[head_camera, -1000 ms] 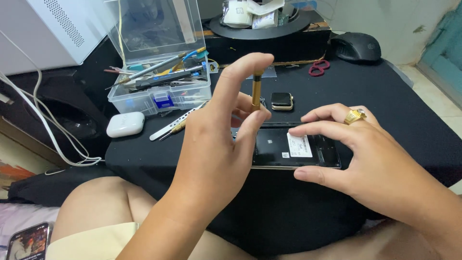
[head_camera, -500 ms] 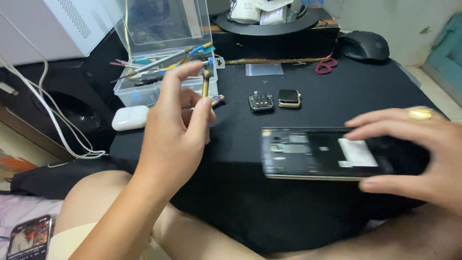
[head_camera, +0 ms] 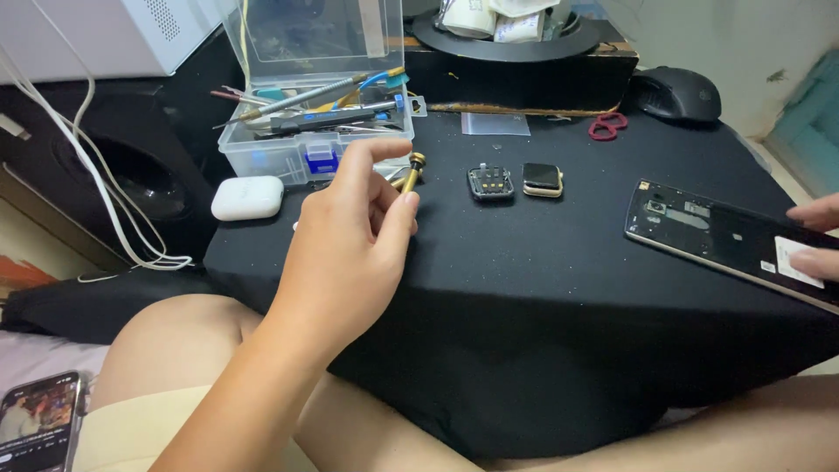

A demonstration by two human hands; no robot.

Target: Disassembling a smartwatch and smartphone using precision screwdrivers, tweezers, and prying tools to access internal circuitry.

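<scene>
Your left hand (head_camera: 350,253) pinched a slim brass screwdriver (head_camera: 411,173)
Light, stiff, slippery; right fingers (head_camera: 813,236) lay loosely on the fragile phone (head_camera: 717,232) edge

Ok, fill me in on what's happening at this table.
A person sits at a black-covered table. Their left hand holds a small gold-handled screwdriver upright in its fingers, near a clear toolbox. Their right hand rests on an opened phone lying with its insides up. Two small watch parts lie between.
</scene>
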